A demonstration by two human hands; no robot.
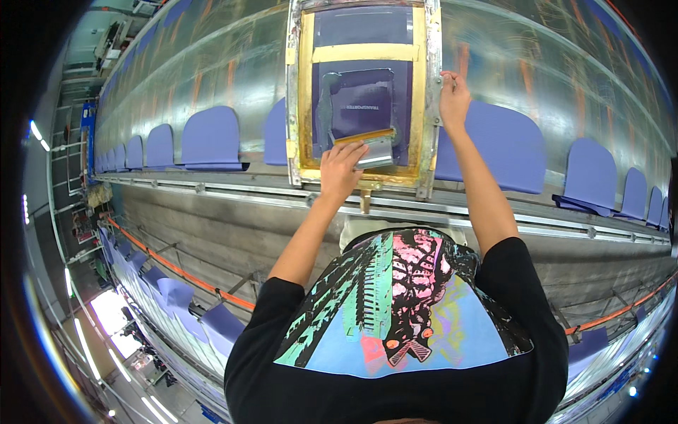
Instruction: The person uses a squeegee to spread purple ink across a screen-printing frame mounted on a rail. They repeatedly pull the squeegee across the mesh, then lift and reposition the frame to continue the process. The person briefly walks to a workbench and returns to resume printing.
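Note:
A screen printing frame [432, 42] with a metal rim lies over the long table in front of me. Inside its yellow-taped border, the dark purple mesh [361, 109] carries pale lettering and a smear of grey ink [325, 113] along its left side. My left hand [342, 167] is closed over a metal squeegee [378, 152] with an amber blade, which rests across the near end of the mesh. At the frame's right rim, the fingers of my right hand [455, 100] are curled against the edge.
Rounded purple fabric pieces [212, 138] lie in a row along the table [247, 56], left and right of the frame. A metal rail [247, 196] follows the near edge. Behind me, an orange bar [180, 266] borders another table with more purple pieces [176, 297].

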